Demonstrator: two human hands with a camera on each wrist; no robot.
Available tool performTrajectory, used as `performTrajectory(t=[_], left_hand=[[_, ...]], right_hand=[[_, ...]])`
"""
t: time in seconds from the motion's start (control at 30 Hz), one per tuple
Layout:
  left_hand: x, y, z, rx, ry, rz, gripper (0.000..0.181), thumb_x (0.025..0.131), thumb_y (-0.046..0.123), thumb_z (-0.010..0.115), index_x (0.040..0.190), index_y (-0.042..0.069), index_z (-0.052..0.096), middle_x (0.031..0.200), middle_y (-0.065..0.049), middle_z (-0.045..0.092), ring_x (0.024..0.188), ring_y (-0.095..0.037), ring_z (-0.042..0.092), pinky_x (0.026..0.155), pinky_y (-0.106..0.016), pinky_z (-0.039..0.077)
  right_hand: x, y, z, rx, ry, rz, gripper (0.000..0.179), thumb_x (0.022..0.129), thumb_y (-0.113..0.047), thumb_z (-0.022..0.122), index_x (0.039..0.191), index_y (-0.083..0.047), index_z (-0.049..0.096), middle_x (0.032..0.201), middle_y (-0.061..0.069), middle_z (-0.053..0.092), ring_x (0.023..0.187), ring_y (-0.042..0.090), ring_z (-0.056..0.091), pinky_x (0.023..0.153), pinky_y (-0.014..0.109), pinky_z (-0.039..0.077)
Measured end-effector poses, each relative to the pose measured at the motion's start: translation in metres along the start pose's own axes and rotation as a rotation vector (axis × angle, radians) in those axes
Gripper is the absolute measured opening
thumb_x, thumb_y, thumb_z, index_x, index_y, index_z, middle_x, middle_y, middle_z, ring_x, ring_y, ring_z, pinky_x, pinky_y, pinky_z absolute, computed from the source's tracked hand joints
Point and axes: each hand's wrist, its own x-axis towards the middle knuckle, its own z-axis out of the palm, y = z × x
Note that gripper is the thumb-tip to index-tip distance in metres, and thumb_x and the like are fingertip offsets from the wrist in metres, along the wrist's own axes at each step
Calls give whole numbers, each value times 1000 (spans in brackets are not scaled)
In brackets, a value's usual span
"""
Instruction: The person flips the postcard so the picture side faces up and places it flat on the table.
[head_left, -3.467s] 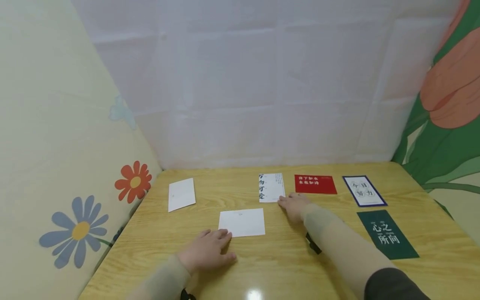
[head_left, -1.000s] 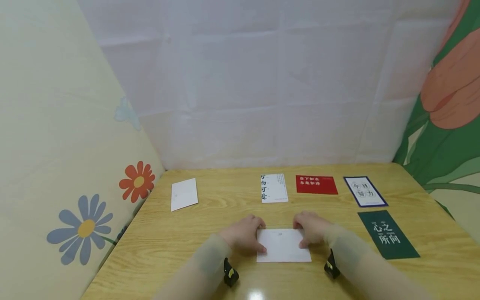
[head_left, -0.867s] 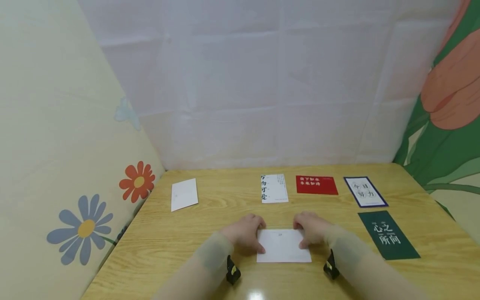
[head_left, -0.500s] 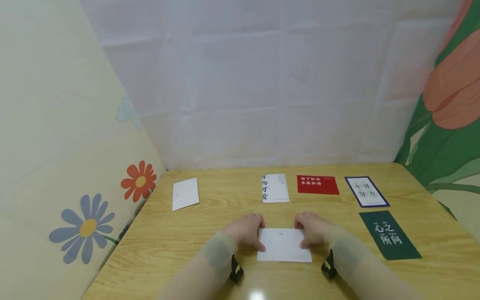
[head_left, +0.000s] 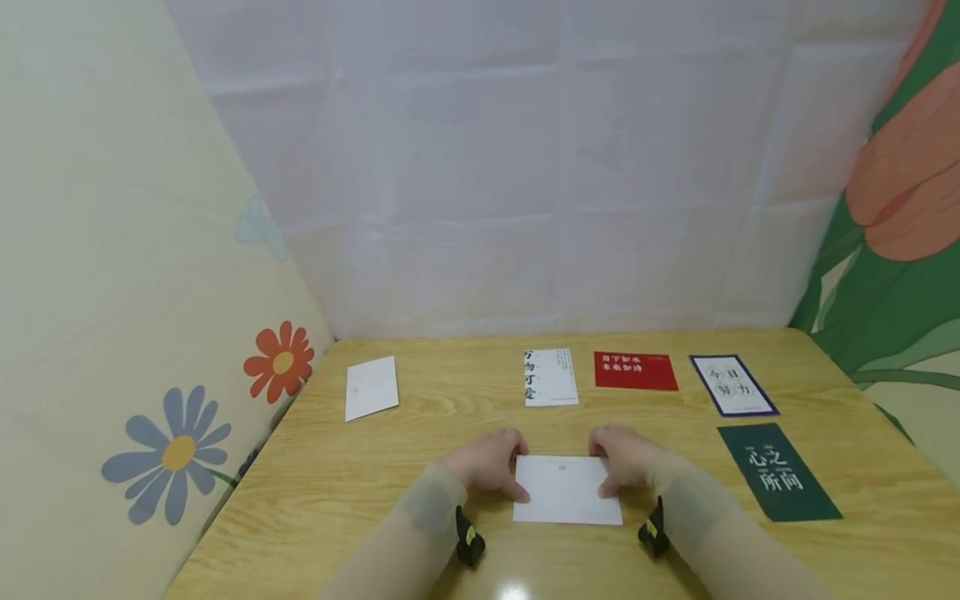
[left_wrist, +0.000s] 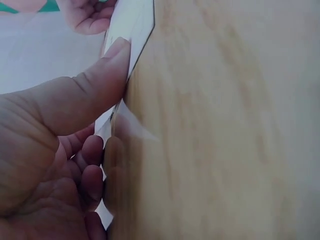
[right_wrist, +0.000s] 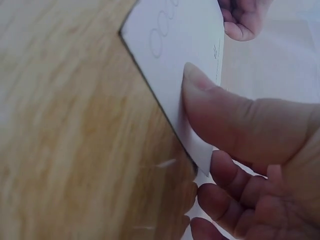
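Note:
A blank-looking white postcard lies near the front of the table, its small printed mark toward the far edge. My left hand pinches its left edge, thumb on top and the other fingers curled beside and below the edge. At the opposite edge my right hand grips it the same way. The left wrist view shows the left thumb laid on the card. In the right wrist view, the right thumb presses on the card, where faint printed circles run along one side.
Behind the hands lie a white card with black characters and a red card. A blue-bordered card and a dark green card lie at right. Another white card lies back left on the wooden table.
Earlier, my left hand touched the postcard's corner and my right hand the black-lettered card. The postcard has since come nearer and rightward, between both hands. Over the last second, little has moved.

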Motion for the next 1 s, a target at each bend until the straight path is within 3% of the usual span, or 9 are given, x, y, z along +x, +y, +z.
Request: performTrajectory(t=[0.47, 0.77, 1.0], left_hand=[[-1, -9, 3, -89, -8, -16, 56, 68, 32, 88, 111, 16, 54, 112, 2, 52, 103, -17, 48, 97, -41, 40], [-1, -12, 5, -101, 13, 38, 55, 70, 29, 87, 116, 18, 59, 115, 4, 57, 109, -15, 50, 100, -40, 38], [0, -14, 5, -89, 12, 62, 42, 76, 27, 82, 110, 19, 61, 113, 5, 57, 106, -15, 48, 99, -40, 38]], right_hand=[[0, 1, 2, 83, -14, 10, 43, 68, -14, 88, 98, -16, 57, 97, 0, 56, 89, 21, 50, 87, 44, 45], [0, 9, 4, 165, -15, -11, 42, 69, -14, 87, 100, -16, 58, 99, 0, 56, 93, 21, 50, 91, 46, 43], [0, 14, 6, 173, -13, -52, 36, 73, -16, 84, 98, -17, 59, 98, -1, 57, 94, 21, 49, 93, 46, 41]])
